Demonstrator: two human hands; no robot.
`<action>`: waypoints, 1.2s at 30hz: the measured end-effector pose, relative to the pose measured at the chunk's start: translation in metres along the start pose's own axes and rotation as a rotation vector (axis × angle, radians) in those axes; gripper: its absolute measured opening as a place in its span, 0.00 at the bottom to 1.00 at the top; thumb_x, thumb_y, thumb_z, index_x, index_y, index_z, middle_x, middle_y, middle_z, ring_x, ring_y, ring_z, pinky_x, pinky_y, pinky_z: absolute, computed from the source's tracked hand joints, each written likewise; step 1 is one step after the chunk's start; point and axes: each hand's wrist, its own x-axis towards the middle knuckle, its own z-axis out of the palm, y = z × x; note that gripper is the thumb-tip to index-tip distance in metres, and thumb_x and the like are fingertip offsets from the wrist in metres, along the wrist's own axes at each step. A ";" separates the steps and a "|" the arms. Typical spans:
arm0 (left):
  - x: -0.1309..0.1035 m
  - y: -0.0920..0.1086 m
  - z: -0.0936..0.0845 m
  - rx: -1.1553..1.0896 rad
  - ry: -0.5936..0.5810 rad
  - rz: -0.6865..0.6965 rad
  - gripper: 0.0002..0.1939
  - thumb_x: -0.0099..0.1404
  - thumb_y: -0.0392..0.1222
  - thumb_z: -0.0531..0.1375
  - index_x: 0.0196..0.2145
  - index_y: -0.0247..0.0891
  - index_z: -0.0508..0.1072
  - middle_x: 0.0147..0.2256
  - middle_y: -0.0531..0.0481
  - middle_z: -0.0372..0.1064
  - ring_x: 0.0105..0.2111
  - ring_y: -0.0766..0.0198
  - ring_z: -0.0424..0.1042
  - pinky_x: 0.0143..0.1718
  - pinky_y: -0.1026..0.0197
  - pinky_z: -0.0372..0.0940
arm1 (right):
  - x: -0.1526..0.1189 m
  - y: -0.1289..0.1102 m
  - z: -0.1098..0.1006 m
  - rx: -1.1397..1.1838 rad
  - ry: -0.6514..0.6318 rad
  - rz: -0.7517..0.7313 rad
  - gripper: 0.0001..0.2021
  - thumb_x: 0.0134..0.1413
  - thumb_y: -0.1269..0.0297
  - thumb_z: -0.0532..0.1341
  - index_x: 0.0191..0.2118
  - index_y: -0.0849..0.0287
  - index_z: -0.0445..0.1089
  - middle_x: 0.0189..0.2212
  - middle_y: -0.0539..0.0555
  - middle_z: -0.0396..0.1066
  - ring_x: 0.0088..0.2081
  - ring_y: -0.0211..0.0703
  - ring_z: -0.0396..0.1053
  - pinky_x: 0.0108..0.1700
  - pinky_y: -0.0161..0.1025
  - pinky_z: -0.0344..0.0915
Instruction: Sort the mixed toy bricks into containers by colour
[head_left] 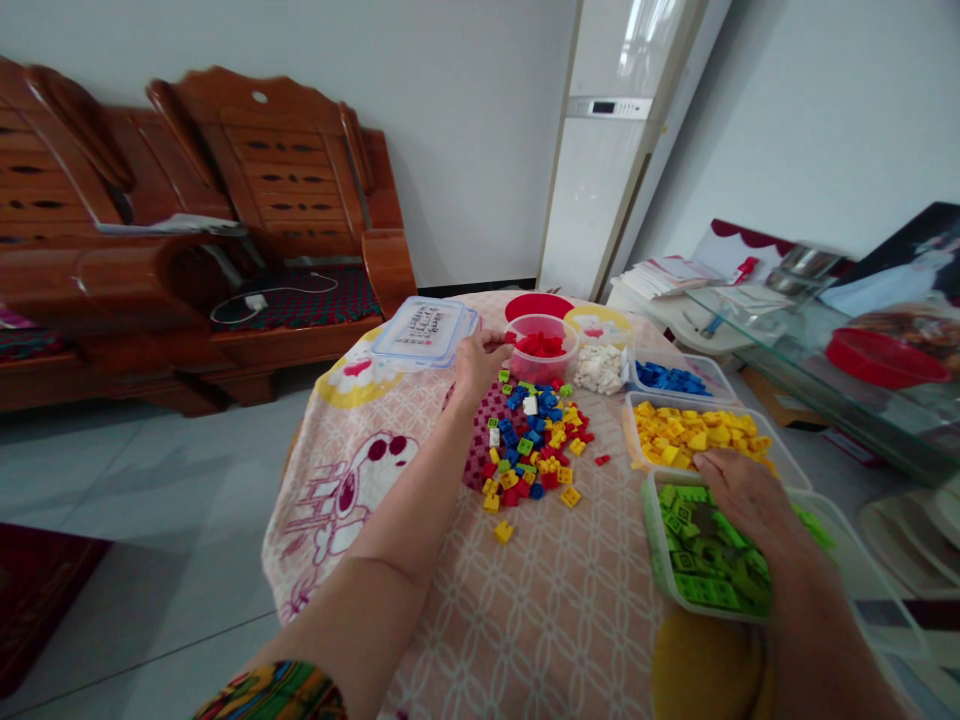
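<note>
At the left rim of the clear tub [541, 371], the left hand [478, 364] pinches a red brick [511, 338] between nearly closed thumb and forefinger, while over the green bricks [701, 548] the right hand [746, 500] reaches bent fingers to the yellow bricks [694, 432], any grip there hidden.

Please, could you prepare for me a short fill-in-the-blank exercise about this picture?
1. The left hand is at a round tub of ____ bricks.
2. The right hand is over part of the nearest box, which holds ____ bricks.
3. Just beyond it, another box holds ____ bricks.
4. Between the round tub and the boxed blue bricks is a heap of ____ pieces.

Missing words: red; green; yellow; white.
</note>
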 end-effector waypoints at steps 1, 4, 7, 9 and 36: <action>0.000 -0.002 0.005 -0.055 -0.034 0.013 0.16 0.59 0.38 0.63 0.45 0.31 0.80 0.41 0.42 0.82 0.42 0.57 0.81 0.47 0.60 0.73 | 0.000 0.000 0.001 -0.001 0.002 0.001 0.19 0.66 0.60 0.48 0.29 0.56 0.71 0.32 0.61 0.78 0.35 0.51 0.75 0.39 0.44 0.68; 0.001 -0.006 0.016 -0.117 -0.111 0.042 0.21 0.58 0.36 0.62 0.50 0.30 0.78 0.48 0.39 0.80 0.49 0.54 0.80 0.49 0.58 0.73 | 0.000 0.002 0.004 -0.003 0.004 0.006 0.19 0.66 0.59 0.48 0.30 0.57 0.72 0.32 0.61 0.78 0.35 0.51 0.75 0.40 0.44 0.68; 0.000 -0.003 0.014 -0.042 -0.140 0.057 0.19 0.57 0.35 0.63 0.48 0.32 0.79 0.46 0.41 0.81 0.45 0.56 0.81 0.45 0.61 0.74 | -0.001 0.004 0.006 0.000 -0.002 0.001 0.20 0.66 0.59 0.47 0.30 0.57 0.72 0.33 0.62 0.78 0.36 0.51 0.75 0.41 0.45 0.68; -0.002 0.003 0.006 0.033 -0.175 0.058 0.15 0.58 0.37 0.63 0.43 0.33 0.80 0.37 0.45 0.82 0.36 0.60 0.81 0.39 0.63 0.74 | -0.001 0.004 0.005 0.005 -0.006 -0.004 0.20 0.66 0.59 0.47 0.31 0.57 0.73 0.33 0.62 0.78 0.36 0.52 0.75 0.41 0.45 0.68; -0.022 0.019 0.004 0.847 -0.868 0.272 0.10 0.52 0.32 0.63 0.30 0.40 0.84 0.28 0.52 0.80 0.30 0.64 0.75 0.30 0.66 0.61 | 0.000 0.003 0.003 0.005 0.025 -0.023 0.19 0.65 0.60 0.48 0.30 0.56 0.73 0.32 0.60 0.79 0.36 0.50 0.76 0.41 0.43 0.69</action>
